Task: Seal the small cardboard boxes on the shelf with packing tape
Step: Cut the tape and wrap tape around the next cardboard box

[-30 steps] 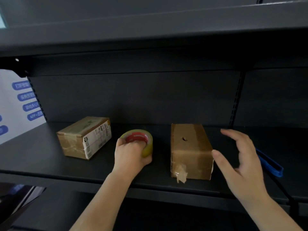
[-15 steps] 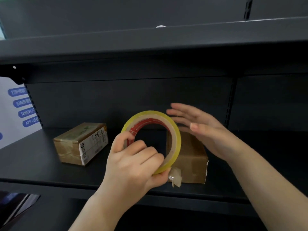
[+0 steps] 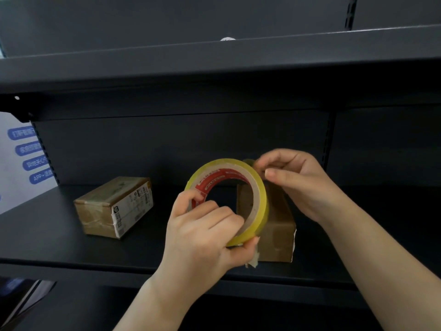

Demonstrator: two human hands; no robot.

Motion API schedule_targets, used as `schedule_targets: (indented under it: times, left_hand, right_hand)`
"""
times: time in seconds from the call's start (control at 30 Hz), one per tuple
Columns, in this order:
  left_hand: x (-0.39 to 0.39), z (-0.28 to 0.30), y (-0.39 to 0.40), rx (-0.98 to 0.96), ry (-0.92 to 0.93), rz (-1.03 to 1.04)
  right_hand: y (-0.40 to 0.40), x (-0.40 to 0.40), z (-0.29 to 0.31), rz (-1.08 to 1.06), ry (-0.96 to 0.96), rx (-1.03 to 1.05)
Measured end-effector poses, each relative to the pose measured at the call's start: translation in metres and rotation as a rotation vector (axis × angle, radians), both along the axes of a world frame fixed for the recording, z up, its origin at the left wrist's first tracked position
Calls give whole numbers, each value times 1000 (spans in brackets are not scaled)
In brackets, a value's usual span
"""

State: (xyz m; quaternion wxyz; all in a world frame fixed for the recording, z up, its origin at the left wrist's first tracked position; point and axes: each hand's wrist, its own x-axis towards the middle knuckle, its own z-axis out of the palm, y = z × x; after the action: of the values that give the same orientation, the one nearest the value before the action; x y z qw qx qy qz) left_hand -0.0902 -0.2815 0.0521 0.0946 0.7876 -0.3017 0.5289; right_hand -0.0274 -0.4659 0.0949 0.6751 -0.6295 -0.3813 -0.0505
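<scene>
Setting: dark metal shelf (image 3: pixel 59 237) is carrying two small cardboard boxes beneath an upper shelf (image 3: pixel 214 58); a white panel with blue labels (image 3: pixel 21 158) is showing past the shelf's left end
Tape roll (image 3: pixel 228 201): yellowish packing tape on a red-printed core, being held in the air in front of the shelf's front edge
Left hand (image 3: pixel 202 237): gripping the roll, fingers curled through the core and thumb under the outer rim
Right hand (image 3: pixel 293 182): pinching at the roll's upper right rim, apparently picking up the free end of the tape
Left box (image 3: pixel 114 206): sitting toward the left end of the shelf, printed label facing front, well apart from both hands
Right box (image 3: pixel 274 225): standing near the front edge behind the roll, partly hidden; a loose scrap of old tape (image 3: pixel 253 261) is hanging at its lower front corner
Step in hand: probably freeing the tape end before sealing
Risk: thin tape could be splitting or folding onto itself if peeled at an angle; a hard tug could be twisting the roll out of the left grip
</scene>
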Motion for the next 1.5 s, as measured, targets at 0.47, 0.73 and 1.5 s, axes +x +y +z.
schedule_targets:
  times: [0.47,0.73,1.5]
  left_hand:
    - [-1,-5,-8,-117,194,-86]
    - [-17,23,-26,-532,701,-266]
    - [-41,-4,-33,-1161,1606,-865]
  right_hand:
    - [2,-3,4,-152,95,-137]
    - [6,0,34,-352,-16,-130]
    - [-3,107,6,-442,303,-767]
